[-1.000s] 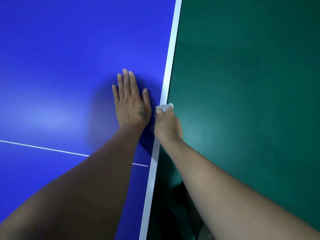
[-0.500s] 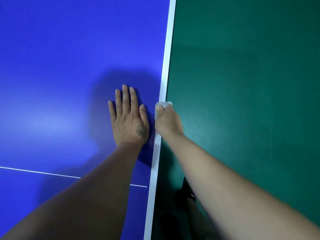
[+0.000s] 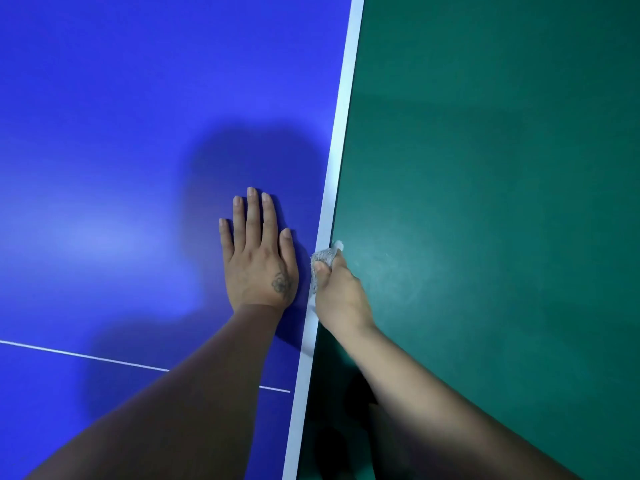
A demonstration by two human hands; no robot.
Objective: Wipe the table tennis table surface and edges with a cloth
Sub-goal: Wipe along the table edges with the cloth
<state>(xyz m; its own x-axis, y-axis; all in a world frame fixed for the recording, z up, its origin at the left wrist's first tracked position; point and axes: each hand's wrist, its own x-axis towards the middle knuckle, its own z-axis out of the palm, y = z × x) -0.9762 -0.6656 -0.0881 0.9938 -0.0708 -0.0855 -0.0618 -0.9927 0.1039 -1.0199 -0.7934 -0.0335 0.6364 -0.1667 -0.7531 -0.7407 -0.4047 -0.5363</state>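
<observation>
The blue table tennis table [image 3: 121, 150] fills the left half of the head view, and its white edge stripe [image 3: 341, 126] runs from the top down to the bottom. My left hand [image 3: 259, 261] lies flat on the blue surface, fingers straight, just left of the stripe. My right hand [image 3: 337, 292] grips a small grey-white cloth [image 3: 322, 259] and holds it against the table's side edge. Only the top of the cloth shows above my fingers.
Green floor [image 3: 502, 202] covers everything right of the table edge. A thin white centre line [image 3: 86, 356] crosses the blue surface near me. Dark shapes, possibly my feet, sit in shadow below the edge [image 3: 339, 445].
Both hands have slid toward me along the table edge, the right one dragging the cloth along the edge. The left hand stays flat on the surface.
</observation>
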